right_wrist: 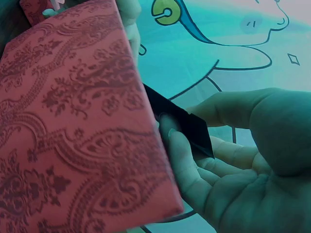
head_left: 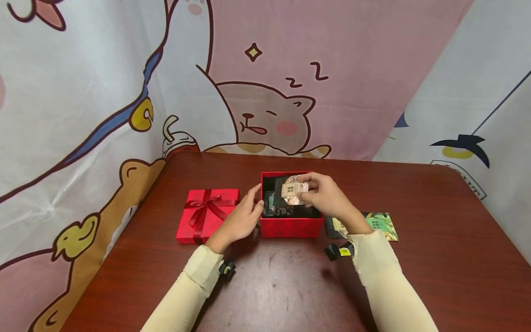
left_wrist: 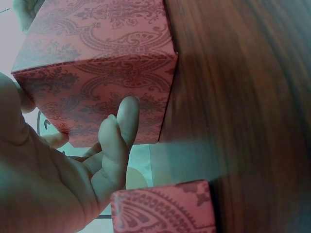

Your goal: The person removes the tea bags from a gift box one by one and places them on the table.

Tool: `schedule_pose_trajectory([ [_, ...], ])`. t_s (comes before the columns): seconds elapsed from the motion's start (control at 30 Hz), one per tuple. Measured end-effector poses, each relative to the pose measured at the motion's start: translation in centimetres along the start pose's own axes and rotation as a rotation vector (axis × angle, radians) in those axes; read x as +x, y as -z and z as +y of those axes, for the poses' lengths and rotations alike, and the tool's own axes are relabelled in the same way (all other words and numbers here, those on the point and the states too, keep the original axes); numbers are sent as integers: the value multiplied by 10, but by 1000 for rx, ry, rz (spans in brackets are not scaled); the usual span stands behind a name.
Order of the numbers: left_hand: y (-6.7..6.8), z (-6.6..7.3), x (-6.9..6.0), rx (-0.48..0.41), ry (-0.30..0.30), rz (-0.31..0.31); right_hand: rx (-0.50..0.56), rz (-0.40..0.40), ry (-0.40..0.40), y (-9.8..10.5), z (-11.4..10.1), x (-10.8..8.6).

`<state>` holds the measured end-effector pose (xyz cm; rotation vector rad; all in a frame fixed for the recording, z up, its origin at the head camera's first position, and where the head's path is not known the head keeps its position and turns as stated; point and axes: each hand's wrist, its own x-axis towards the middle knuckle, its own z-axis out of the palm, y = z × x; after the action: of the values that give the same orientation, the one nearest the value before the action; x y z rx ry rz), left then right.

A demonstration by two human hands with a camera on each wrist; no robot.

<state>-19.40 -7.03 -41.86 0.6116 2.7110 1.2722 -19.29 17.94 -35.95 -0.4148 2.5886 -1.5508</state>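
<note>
Before cartoon cloth, brown table, right hand pinching apparent packet; left hand spread

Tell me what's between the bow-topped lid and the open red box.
The left hand lies between the lid and the red box, at the box's side; the head view shows this.

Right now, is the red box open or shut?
Open: the lid lies apart from the box on the table, and the box's dark inside shows.
</note>
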Motion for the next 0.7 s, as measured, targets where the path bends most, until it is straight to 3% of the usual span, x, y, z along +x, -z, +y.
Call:
schedule_pose_trajectory([
  [0.7, -1, 1, -1, 20, 0, 15, 90, 69, -43, 38, 15, -26],
])
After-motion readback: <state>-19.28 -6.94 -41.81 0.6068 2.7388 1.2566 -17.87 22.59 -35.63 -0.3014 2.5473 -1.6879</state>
